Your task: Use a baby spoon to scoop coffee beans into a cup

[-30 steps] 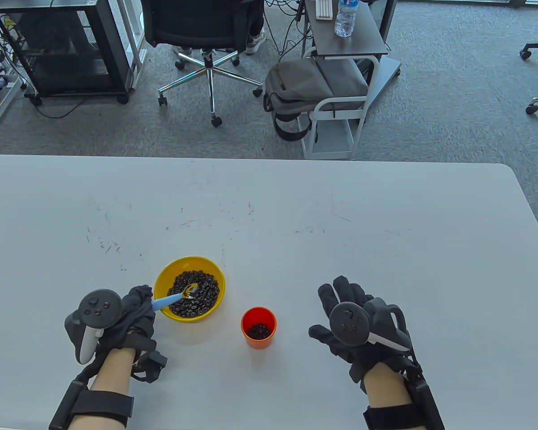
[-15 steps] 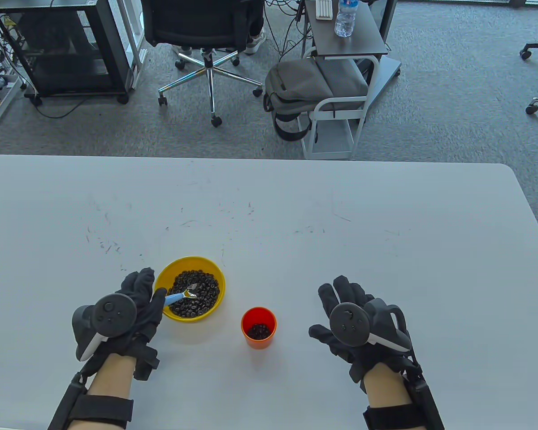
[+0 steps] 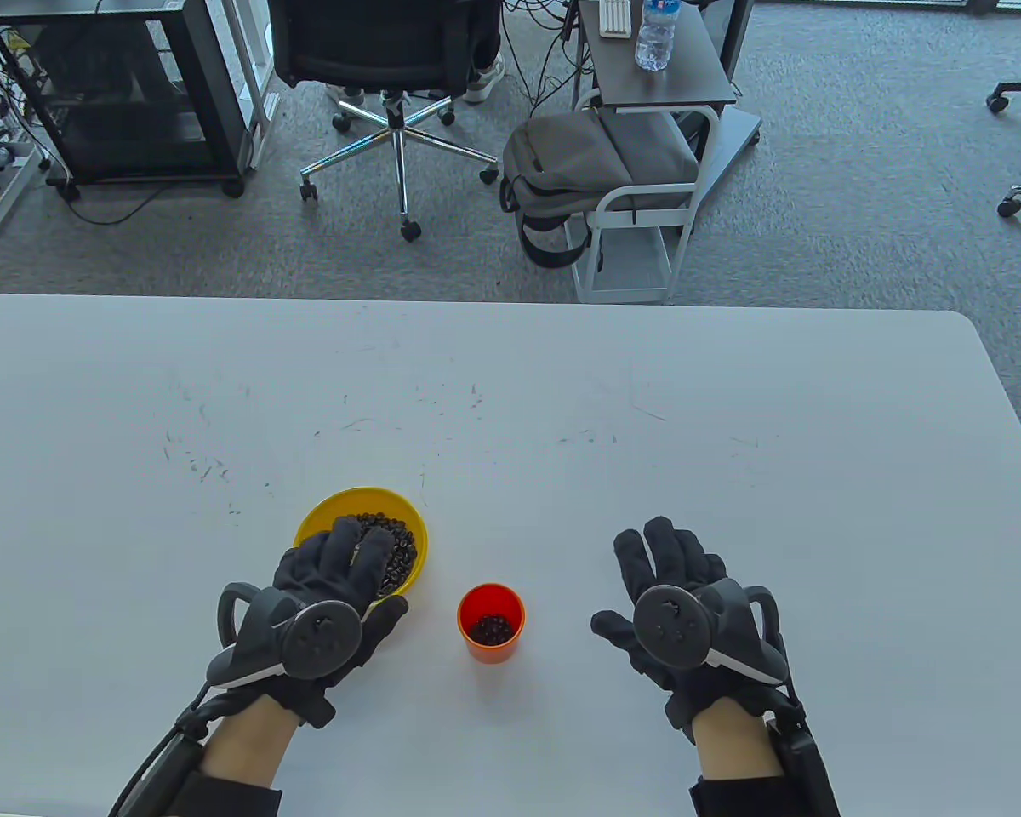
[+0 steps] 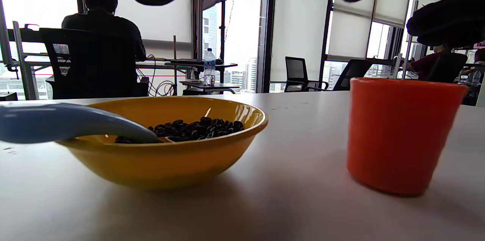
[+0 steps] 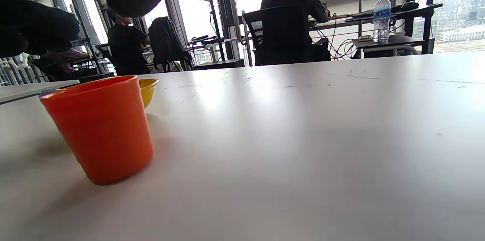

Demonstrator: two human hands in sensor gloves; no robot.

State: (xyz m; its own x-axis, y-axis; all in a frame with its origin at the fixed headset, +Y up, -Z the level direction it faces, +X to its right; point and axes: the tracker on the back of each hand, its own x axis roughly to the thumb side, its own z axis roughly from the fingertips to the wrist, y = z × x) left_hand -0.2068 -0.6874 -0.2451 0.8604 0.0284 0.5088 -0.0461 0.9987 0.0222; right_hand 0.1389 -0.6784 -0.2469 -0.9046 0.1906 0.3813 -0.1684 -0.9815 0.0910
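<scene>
A yellow bowl [image 3: 366, 498] of coffee beans [image 3: 398, 553] sits left of an orange cup [image 3: 489, 652] that has some beans at its bottom. My left hand [image 3: 357, 570] hovers palm down over the bowl's near side with fingers spread, holding nothing. It hides the spoon in the table view. In the left wrist view the blue-handled baby spoon [image 4: 57, 121] rests on the bowl's rim [image 4: 166, 157] with its tip in the beans [image 4: 197, 129], beside the cup [image 4: 398, 135]. My right hand [image 3: 647, 579] lies open and flat on the table, right of the cup [image 5: 102, 127].
The white table [image 3: 561, 408] stretches far behind the bowl and cup. Its right edge lies well beyond my right hand. An office chair [image 3: 391, 59], a grey backpack [image 3: 596, 162] and a cart stand on the floor past the far edge.
My left hand has let go of the spoon handle, moved right and turned palm down over the bowl. The spoon stays in the bowl. My right hand shifted slightly forward.
</scene>
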